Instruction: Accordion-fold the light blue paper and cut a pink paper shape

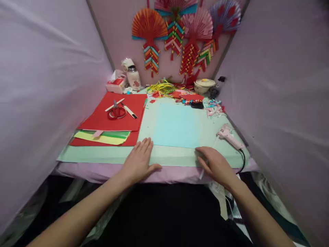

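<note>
A light blue sheet of paper (177, 125) lies flat on the pale green table mat (102, 155). My left hand (138, 159) rests palm down at the sheet's near left corner, fingers stretched and thumb out to the side. At the near right corner is my right hand (214, 163), its fingers bent and the thumb a little apart from the forefinger. Its fingertips touch or almost touch the paper edge; no clear grip shows. The lower fingers of that hand are hidden.
Left are red sheets (110, 121) bearing red-handled scissors (117, 111) and a white-handled cutter (130, 111). A pink glue gun (230, 137) with a black cord lies right. Behind are yellow strips (164, 88), paper scraps (214, 108) and a lidded bowl (204, 85). Paper fans (149, 25) hang on the wall.
</note>
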Tool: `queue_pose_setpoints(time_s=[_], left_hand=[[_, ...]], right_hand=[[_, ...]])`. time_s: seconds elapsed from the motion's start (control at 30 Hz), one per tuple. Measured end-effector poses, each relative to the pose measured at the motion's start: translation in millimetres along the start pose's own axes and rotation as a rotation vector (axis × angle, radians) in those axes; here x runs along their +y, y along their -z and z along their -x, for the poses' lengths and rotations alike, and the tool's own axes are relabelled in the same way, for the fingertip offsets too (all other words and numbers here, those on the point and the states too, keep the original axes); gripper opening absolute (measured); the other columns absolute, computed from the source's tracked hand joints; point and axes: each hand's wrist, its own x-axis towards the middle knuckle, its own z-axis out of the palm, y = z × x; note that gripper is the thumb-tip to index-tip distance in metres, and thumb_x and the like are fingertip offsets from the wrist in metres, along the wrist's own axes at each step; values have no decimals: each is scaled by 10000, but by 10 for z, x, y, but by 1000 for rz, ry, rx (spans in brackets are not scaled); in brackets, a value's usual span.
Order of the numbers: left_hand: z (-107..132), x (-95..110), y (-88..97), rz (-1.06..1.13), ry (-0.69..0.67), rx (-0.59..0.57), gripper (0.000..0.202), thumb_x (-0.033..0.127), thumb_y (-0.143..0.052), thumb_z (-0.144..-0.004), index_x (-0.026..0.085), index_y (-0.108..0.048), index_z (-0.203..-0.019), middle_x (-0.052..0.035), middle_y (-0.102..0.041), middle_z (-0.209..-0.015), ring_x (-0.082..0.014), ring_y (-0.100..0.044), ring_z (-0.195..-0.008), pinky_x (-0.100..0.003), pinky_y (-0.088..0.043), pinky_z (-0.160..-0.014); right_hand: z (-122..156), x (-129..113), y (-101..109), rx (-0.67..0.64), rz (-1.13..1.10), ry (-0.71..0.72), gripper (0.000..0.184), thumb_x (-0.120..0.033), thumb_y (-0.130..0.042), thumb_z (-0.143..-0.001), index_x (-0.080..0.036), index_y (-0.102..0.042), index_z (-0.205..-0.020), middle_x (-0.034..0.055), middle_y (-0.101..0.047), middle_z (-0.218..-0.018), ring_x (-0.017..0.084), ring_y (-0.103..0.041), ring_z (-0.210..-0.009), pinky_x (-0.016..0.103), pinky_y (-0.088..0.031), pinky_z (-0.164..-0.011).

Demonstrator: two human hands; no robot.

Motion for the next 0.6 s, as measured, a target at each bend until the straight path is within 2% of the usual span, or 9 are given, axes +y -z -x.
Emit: queue_pose_setpoints(time_s=[0.1,0.2,0.3,0.37,0.47,0.6], left_hand=[[-49,28,177,19,13,157,697,540,-534,-896,63,-417,-1392,-233,-392,-1481,-359,-356,-1377,-505,-333,-1104],[-212,88,251,102,-129,225,373,301,-431,-978,118,-524,-1290,-172,-548,-1329,-284,-496,-1235,-446,-423,-1007],[-449,136,190,176,-361,145,315,187,-353,-989,144,-592,-1189,-119,-632,-1112,-223,-567,-1018,-369,-480,-855],[-582,133,110,186,-438,88,303,178,-362,-984,144,-607,-1158,-106,-631,-1045,-209,-559,-956,-349,-474,-821],[-684,94,14,170,-471,57,283,169,-388,-975,143,-613,-1145,-107,-615,-1031,-208,-538,-929,-336,-451,-806],[-717,68,4,141,-486,19,276,171,-394,-974,165,-604,-1153,-96,-600,-1032,-209,-519,-917,-323,-424,-786]], right_hand=[[-80,-20,137,115,-8,61,312,-194,-480,-929,-200,-542,-1234,128,-613,-1177,262,-566,-1102,464,-488,-932],[-237,-84,147,80,-47,159,340,-140,-443,-928,-218,-563,-1236,117,-622,-1146,242,-576,-1059,432,-503,-887],[-431,-147,35,-51,-63,248,336,-119,-429,-932,-218,-595,-1206,95,-639,-1095,222,-586,-1004,389,-510,-843],[-532,-156,-49,-114,-41,260,323,-127,-430,-939,-222,-605,-1194,84,-640,-1073,216,-581,-992,367,-505,-826],[-607,-134,-117,-172,8,260,327,-134,-417,-953,-222,-596,-1212,76,-633,-1061,208,-566,-976,337,-481,-805],[-641,-134,-115,-220,94,257,301,-160,-427,-961,-225,-603,-1196,65,-627,-1022,196,-545,-918,302,-422,-728]])
